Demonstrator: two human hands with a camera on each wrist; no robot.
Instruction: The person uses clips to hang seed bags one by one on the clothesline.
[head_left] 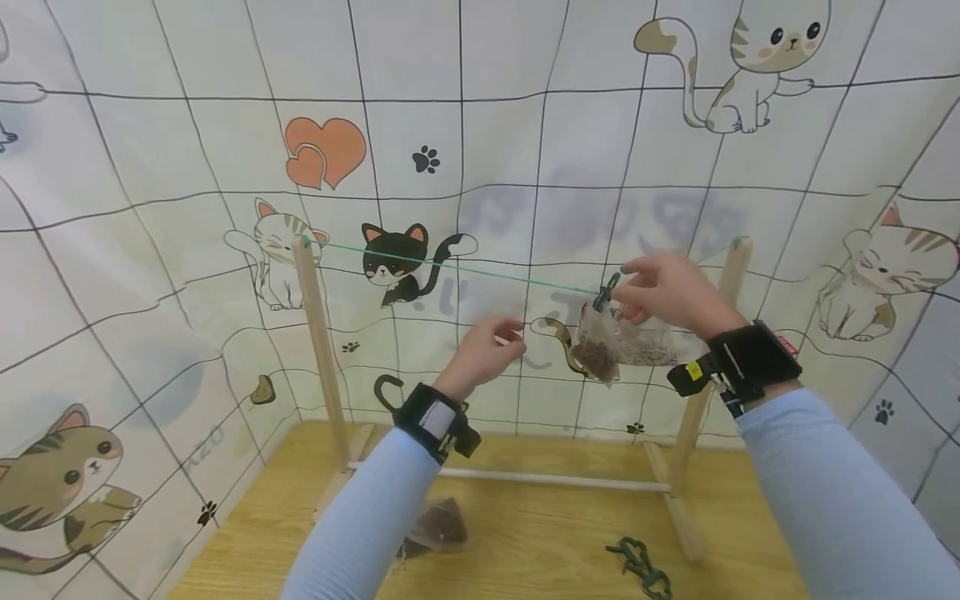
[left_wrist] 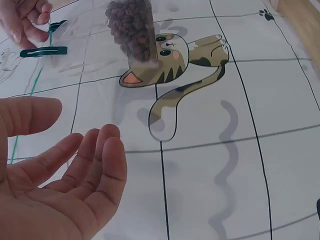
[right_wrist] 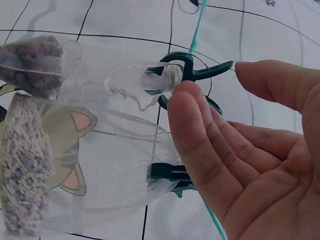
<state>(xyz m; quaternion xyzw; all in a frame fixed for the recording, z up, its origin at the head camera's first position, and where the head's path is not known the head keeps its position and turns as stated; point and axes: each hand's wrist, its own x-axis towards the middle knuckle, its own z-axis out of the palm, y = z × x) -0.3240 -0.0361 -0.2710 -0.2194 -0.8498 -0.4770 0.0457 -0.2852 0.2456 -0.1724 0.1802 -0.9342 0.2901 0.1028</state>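
A small clear bag of dark reddish-brown bits (head_left: 597, 357) hangs from the green line (head_left: 480, 271) by a dark green clip (right_wrist: 192, 75). My right hand (head_left: 667, 292) is at this clip, its thumb tip beside one lever and its fingers loosely extended near the other side. Alongside hangs a second clear bag of pale grey-white shreds (right_wrist: 25, 170), with another green clip (right_wrist: 170, 172) at its top. My left hand (head_left: 487, 350) hovers left of the bags, holding nothing. Its thumb and fingers (left_wrist: 107, 160) stand apart in the left wrist view.
Two wooden posts (head_left: 321, 342) carry the line, joined low down by a white rod (head_left: 555, 481). Loose green clips (head_left: 641, 567) lie on the wooden table (head_left: 525, 550) at front right. Another bag of brown contents (head_left: 441, 525) lies by my left sleeve. A cat-print sheet (head_left: 495, 150) hangs behind.
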